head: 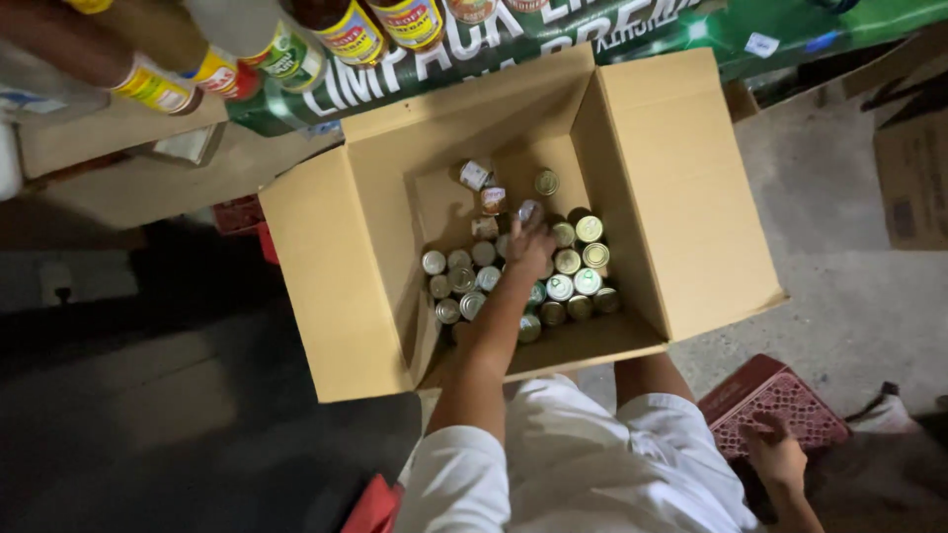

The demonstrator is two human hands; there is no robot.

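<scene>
Inside the open brown cardboard box (642, 197), the left hand (530, 249) closes its grip on a small can (529, 211) above the standing silver-topped tin cans (578, 259); setting it upright beside them seems wisest. The right hand (775, 456) rests flat on a red plastic crate (790, 395) outside the box.

Lots of brown and silver going on here

Plain tan cardboard box (632, 178), shiny silver and gold-ish cans (573, 262), a dark red plastic crate (775, 400) with a grid pattern, white shorts (583, 464), yellow-and-red labels on the bottles (346, 30), grey concrete floor (849, 306).
</scene>
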